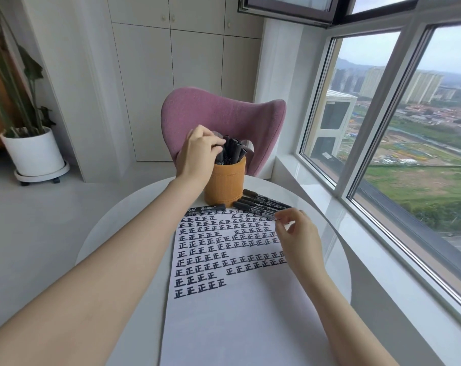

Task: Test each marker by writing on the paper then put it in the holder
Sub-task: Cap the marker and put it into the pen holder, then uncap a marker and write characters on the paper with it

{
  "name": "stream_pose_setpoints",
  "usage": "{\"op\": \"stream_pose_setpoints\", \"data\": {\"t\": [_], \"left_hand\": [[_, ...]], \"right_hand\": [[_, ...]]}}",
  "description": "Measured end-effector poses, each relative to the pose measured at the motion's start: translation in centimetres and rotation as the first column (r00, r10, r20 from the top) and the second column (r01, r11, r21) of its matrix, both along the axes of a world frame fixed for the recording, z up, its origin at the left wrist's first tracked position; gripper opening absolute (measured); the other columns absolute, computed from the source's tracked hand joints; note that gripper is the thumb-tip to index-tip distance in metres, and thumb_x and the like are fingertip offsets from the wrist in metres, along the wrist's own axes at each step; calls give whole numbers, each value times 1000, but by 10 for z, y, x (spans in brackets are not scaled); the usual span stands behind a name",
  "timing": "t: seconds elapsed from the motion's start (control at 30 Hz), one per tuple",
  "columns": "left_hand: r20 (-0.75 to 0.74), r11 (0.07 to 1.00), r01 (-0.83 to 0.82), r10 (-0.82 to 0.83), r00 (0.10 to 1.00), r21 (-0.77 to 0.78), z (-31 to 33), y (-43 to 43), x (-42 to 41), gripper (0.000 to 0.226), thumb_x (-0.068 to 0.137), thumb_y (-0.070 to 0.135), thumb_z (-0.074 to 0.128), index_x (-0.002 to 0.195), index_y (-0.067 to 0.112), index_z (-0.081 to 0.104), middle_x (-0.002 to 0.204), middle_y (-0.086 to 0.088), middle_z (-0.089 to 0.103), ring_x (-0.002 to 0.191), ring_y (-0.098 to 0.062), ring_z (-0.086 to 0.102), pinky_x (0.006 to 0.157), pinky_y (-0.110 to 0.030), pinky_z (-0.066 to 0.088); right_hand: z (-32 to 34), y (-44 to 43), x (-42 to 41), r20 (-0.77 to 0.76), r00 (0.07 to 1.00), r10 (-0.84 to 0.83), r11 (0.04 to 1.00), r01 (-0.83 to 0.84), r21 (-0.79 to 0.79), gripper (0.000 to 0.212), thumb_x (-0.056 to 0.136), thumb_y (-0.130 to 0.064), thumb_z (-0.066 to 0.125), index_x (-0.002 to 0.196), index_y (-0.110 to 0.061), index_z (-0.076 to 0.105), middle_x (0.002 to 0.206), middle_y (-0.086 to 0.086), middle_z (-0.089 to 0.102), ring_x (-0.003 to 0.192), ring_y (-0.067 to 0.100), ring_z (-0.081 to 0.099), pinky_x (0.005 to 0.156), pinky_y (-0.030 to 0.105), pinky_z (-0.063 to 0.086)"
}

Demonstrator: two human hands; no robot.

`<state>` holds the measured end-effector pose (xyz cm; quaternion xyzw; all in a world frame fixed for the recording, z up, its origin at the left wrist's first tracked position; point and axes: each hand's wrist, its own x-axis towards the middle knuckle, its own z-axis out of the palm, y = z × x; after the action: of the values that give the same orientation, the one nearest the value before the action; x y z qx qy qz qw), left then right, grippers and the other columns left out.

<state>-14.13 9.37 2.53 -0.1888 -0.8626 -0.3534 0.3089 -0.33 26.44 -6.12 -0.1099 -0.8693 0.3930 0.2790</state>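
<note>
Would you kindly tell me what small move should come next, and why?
Probably the left hand lets go of the upright marker it holds inside the holder, since the right hand reaches the next loose marker beside the paper.

1. Left hand (197, 151) at the rim of the orange holder (225, 183), fingers curled round an upright marker (220, 156).
2. Right hand (298, 233) pinching the end of a lying marker (255, 211) on the white counter (123, 225).
3. Paper (237, 313) between both arms – rows of black characters up top.
</note>
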Motion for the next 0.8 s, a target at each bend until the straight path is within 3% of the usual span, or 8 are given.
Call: {"op": "stream_pose_setpoints", "data": {"t": [0.1,0.23,0.3,0.4,0.6,0.8], "left_hand": [[-4,998,-35,35,999,-53,-12,1,2,34,91,10,57,124,18,61,107,-9,57,107,-24,49,95,-43,44],[-85,1000,-25,25,996,10,-14,-1,12,35,91,11,57,126,16,59,112,-10,52,105,-17,50,92,-26,43],[-105,999,-14,19,994,49,-16,-4,22,31,92,12,55,122,17,61,111,-8,51,100,-16,52,89,-25,44],[-103,997,31,-24,994,73,-28,-9,42,22,92,12,55,110,16,67,107,-6,53,93,-20,57,83,-31,49],[11,989,99,-101,995,108,-59,-25,86,18,93,14,54,100,19,69,99,5,57,82,-2,50,75,-6,36],[87,976,144,-160,983,165,-75,-36,108,18,93,13,54,97,21,70,93,11,57,88,4,54,73,-3,38]], "right_hand": [[-2,11,-12,14,1000,-28,994,26,103,13,88,-6,59,96,-13,66,93,-4,57,87,17,54,66,23,34],[-4,20,-25,66,997,-42,966,23,259,16,89,-10,63,105,-10,66,105,7,58,105,25,48,80,30,38],[-4,22,-29,90,995,-47,946,15,324,20,89,-14,64,109,-11,65,110,8,56,109,26,45,86,30,37],[-3,21,-34,117,991,-59,910,5,414,23,90,-18,63,111,-11,64,113,9,54,110,27,43,90,30,33],[-8,18,-39,152,986,-74,873,-10,487,25,88,-16,63,111,-8,63,112,12,54,109,30,41,91,36,34],[-8,17,-44,136,988,-73,826,-17,564,19,88,-16,62,105,-7,60,106,10,58,104,29,43,86,34,31]]}}
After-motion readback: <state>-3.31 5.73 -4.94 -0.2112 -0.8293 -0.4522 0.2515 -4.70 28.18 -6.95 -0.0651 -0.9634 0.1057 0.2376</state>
